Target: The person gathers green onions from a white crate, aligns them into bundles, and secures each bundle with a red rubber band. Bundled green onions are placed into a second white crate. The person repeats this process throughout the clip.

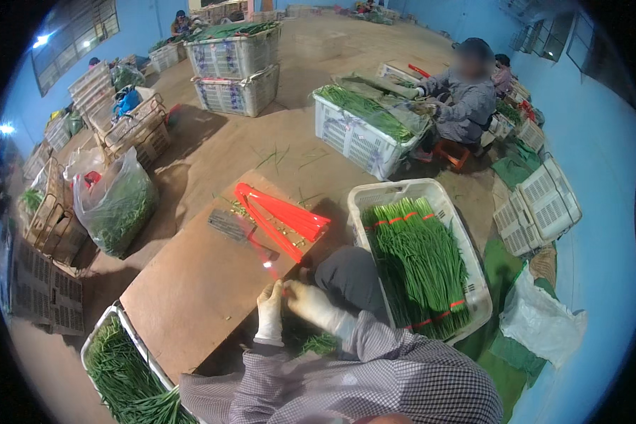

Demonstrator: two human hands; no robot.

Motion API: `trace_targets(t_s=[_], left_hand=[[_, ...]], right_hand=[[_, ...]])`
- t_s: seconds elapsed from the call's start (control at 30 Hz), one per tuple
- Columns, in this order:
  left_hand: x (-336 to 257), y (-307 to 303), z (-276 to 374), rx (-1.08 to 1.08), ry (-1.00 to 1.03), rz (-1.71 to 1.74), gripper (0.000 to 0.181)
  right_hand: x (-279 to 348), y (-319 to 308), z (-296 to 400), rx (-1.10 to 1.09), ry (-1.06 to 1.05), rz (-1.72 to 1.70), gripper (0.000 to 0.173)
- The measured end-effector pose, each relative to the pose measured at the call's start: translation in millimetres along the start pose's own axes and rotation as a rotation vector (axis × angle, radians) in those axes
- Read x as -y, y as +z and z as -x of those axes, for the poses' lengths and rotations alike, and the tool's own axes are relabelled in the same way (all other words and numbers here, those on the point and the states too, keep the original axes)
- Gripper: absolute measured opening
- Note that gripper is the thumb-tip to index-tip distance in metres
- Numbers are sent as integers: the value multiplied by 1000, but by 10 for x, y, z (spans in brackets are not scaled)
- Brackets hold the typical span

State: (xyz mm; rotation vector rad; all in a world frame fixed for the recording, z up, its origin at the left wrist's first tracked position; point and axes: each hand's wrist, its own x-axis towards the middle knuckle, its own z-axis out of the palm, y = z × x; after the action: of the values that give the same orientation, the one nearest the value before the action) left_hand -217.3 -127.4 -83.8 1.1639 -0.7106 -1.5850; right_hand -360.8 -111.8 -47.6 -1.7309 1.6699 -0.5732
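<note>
My left hand [270, 308] and my right hand [308, 300], both in whitish gloves, meet at the near edge of a wooden board [191, 286]. Their fingertips pinch something small and red between them, apparently a strip; its shape is mostly hidden. Beyond them on the board lie a bundle of red strips [283, 212] and a cleaver-like blade [232, 224] with a shiny, glaring part. To the right, a white plastic crate [356, 199] holds green leafy stalks [418, 265] bound with red bands. Loose green stalks [319, 344] show below my right hand.
A crate of loose greens [122, 365] stands at the lower left. A clear bag of greens [119, 204] sits left of the board. Ahead, a person [464, 100] sits behind a full crate [355, 139]. Stacked crates [236, 69] stand farther off.
</note>
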Motion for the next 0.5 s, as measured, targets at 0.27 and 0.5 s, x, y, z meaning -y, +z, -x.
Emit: trace_targets(t_s=[0.27,0.5], left_hand=[[-446,-418,632,-58,221,176,53],[-630,-944,1430,-5,14,138,61]], right_hand=[[42,587,283,357,-314,-161,35],[597,759,-780,1060,-42,-1034,47]])
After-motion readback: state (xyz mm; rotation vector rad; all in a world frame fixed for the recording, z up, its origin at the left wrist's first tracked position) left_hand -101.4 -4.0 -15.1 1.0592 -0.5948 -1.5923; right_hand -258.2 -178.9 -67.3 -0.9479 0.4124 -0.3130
